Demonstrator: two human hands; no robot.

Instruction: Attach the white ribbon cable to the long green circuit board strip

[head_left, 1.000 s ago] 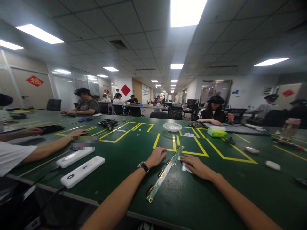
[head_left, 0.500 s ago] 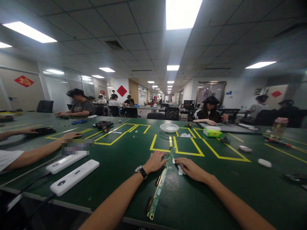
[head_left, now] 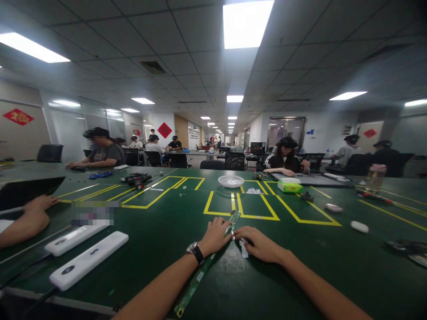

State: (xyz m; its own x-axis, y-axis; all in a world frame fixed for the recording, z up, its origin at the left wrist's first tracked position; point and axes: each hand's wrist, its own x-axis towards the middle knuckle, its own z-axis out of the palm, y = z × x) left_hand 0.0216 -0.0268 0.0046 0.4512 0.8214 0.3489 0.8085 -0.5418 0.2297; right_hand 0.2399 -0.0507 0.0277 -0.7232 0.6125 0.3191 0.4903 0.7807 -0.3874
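Note:
A long, narrow green circuit board [head_left: 200, 276] slants across the green table in front of me, its near end toward the lower left. My left hand [head_left: 216, 234], with a watch on the wrist, is closed over the board near its far end. Against the board's right edge, close to the left fingertips, my right hand [head_left: 258, 242] pinches a thin white piece like tissue [head_left: 244, 250], which hangs out below the fingers. The right fingertips are partly hidden. Part of the board is covered by my left hand and wrist.
Two white power strips [head_left: 90, 260] lie left. Ahead are a white dish [head_left: 231, 181], a green tissue pack [head_left: 290, 186] and a black tool [head_left: 136, 179]. A white mouse-like object [head_left: 359, 226] sits right. A co-worker's hand [head_left: 42, 205] rests by a dark panel [head_left: 30, 191].
The board's near end has swung left and its face has turned. My right hand has moved closer to my left. At far left, a co-worker's hand has drawn back and a dark panel stands raised.

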